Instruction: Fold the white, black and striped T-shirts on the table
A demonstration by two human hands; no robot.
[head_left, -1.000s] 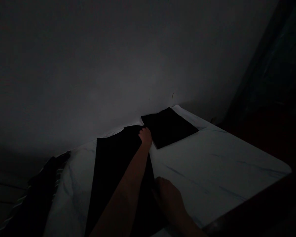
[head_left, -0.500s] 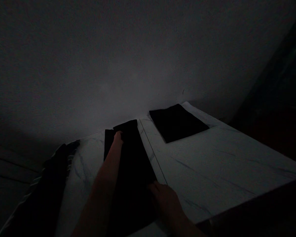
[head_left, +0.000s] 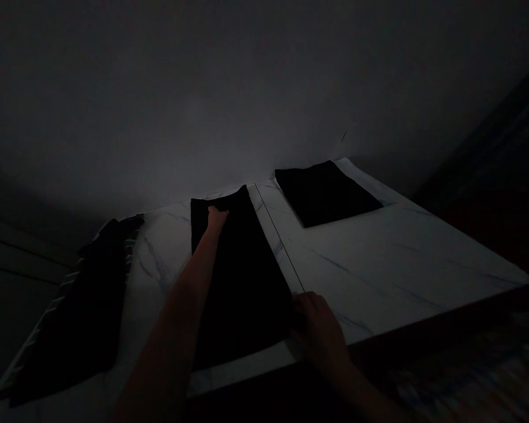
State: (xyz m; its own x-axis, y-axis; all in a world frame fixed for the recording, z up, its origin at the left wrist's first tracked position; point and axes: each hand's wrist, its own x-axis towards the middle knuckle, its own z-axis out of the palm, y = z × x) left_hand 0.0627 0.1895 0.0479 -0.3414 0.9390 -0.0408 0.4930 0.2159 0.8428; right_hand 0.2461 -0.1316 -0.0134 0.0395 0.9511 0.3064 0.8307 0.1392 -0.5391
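Note:
A long piece of black cloth [head_left: 242, 282], perhaps a folded garment, lies flat on the marble-patterned table. My left hand [head_left: 217, 217] rests on its far end, thumb and fingers apart, with nothing visible between them. At the near right corner, my right hand [head_left: 315, 311] is closed on the cloth's edge; its fingertips are partly hidden in the dark. The scene is too dim to show seams or details of the fabric.
A folded black cloth [head_left: 328, 191] lies at the back right of the table [head_left: 379, 282], by the wall [head_left: 229, 94]. Dark clothes with a striped edge [head_left: 83, 305] lie along the left side. A thin seam crosses the tabletop.
The far end of the cloth, uneven before, now lies straighter. My left hand's fingers have spread there. My right hand has shifted right with the near edge, and the camera view has tilted down.

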